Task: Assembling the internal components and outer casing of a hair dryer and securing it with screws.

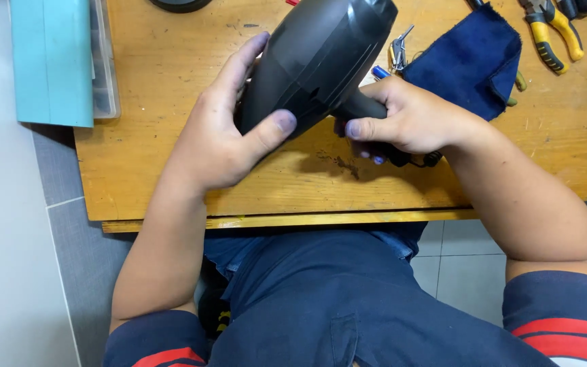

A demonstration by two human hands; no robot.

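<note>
A dark grey hair dryer (321, 54) is held over the wooden table (171, 81), barrel pointing up and away. My left hand (222, 126) cups the body from the left, thumb pressed across its lower side. My right hand (409, 119) is wrapped around the handle, which is mostly hidden in the fist. A coiled black cord end (429, 160) shows below that hand.
A dark blue cloth (473, 61) lies right of the dryer, with yellow-handled pliers (552, 34) beyond it. Small metal tools (399, 51) sit behind the right hand. A teal box on a clear plastic case (56, 61) stands at the table's left edge.
</note>
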